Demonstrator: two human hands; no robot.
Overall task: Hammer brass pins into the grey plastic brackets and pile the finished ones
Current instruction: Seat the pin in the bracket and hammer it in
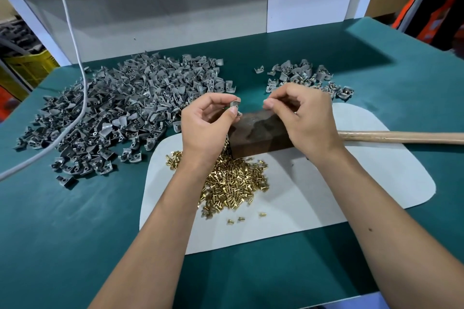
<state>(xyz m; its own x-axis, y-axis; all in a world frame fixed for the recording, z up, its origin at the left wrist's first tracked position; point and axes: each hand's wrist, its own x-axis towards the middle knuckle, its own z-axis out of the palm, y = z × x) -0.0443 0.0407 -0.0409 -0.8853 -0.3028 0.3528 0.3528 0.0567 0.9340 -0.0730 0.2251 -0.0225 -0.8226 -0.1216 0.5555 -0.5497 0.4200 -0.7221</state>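
Teal worktable (75,246), white backboard (175,15)

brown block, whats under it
The brown block sits on a white mat, brass pins heaped against its near side. Whether pins lie beneath it is hidden.

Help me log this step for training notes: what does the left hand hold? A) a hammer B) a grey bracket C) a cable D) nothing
B: the left hand pinches a grey bracket between thumb and fingers above the block; the hammer handle lies untouched on the table.
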